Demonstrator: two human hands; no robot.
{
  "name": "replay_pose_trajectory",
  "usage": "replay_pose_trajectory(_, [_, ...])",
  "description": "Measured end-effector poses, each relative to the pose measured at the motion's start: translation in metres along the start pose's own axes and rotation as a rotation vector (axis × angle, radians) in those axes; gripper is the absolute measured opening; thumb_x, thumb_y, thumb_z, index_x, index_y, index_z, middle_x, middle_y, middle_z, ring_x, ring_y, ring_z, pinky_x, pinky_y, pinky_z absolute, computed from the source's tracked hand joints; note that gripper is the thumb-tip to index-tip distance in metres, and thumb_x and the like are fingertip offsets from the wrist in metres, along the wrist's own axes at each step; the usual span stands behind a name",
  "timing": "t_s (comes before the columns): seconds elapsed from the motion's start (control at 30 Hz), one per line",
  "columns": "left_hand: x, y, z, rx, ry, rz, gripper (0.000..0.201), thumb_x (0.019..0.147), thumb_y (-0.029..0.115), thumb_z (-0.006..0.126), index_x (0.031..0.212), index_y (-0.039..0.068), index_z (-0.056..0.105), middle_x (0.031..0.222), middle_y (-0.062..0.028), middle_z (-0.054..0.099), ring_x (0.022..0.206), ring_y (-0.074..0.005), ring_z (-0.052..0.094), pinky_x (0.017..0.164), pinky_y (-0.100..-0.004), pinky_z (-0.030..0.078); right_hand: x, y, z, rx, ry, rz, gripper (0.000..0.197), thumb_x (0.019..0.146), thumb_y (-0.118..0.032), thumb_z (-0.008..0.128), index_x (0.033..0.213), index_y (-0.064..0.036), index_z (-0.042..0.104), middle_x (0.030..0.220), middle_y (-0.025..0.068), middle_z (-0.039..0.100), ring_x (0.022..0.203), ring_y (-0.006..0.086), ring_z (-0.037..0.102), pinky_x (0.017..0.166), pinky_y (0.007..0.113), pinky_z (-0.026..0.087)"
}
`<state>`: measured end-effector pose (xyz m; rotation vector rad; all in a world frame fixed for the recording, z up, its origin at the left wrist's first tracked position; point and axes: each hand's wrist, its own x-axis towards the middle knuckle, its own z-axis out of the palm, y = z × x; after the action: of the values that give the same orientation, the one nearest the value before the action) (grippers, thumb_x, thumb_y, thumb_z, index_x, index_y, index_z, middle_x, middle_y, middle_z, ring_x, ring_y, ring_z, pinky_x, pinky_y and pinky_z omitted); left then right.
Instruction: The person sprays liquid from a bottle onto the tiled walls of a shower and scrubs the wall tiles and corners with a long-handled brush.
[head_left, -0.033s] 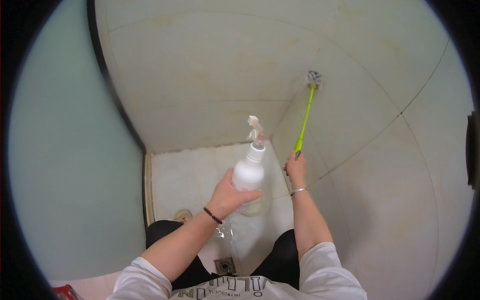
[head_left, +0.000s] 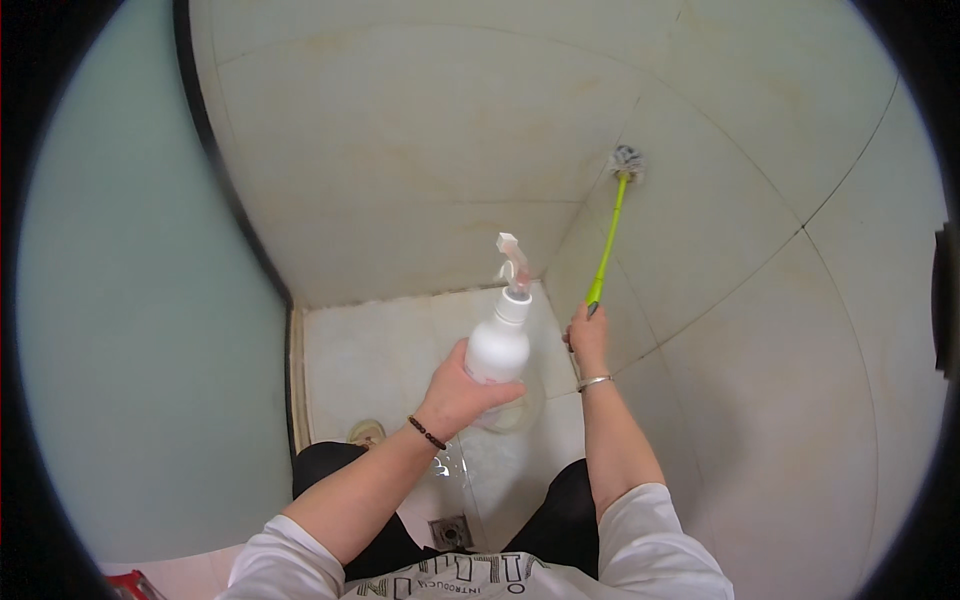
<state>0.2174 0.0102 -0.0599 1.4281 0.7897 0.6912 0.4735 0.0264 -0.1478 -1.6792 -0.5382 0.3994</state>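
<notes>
A white spray bottle (head_left: 497,347) with a clear and pinkish trigger head is gripped around its body by my left hand (head_left: 462,392), tilted in front of me above the floor. My right hand (head_left: 589,335) is closed around the end of a long bright-green handled brush (head_left: 606,255). Its shaggy grey-white head (head_left: 627,162) is up against the tiled walls near their corner. Part of the left hand's fingers is hidden behind the bottle.
A frosted glass panel (head_left: 120,300) with a dark edge stands on the left. Large pale tiles with yellowish stains cover the wall (head_left: 400,130). A square drain (head_left: 450,531) and a small wet patch (head_left: 447,466) lie on the floor between my legs.
My right hand and the lower brush handle have shifted very slightly left. The bottle in my left hand has hardly moved.
</notes>
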Motion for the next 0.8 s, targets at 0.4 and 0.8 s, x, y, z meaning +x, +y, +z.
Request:
replay_pose_trajectory(0.4, [-0.020,0.026,0.006,0.143,0.084,0.065,0.079,0.059,0.031,0.083,0.121,-0.001,0.045,0.111,-0.0125,0.059,0.100,-0.0207,0.059,0.086,-0.0334,0.048,0.019,-0.001,0.055,0.237,-0.259,0.164,0.026,0.092,-0.025,0.049,0.080,-0.0019,0.048,0.058,0.0038,0.050,0.041,0.0157,0.049,0.035,0.029,0.037])
replay_pose_trajectory(0.8, [-0.018,0.036,0.007,0.127,0.292,0.111,0.072,0.058,0.029,0.084,0.113,-0.001,0.049,0.102,-0.0106,0.062,0.092,-0.0191,0.060,0.081,-0.0324,0.049,-0.055,-0.029,0.074,0.250,-0.682,0.263,0.018,0.090,-0.016,0.050,0.084,0.0012,0.050,0.062,0.0079,0.051,0.047,0.0185,0.051,0.042,0.035,0.043])
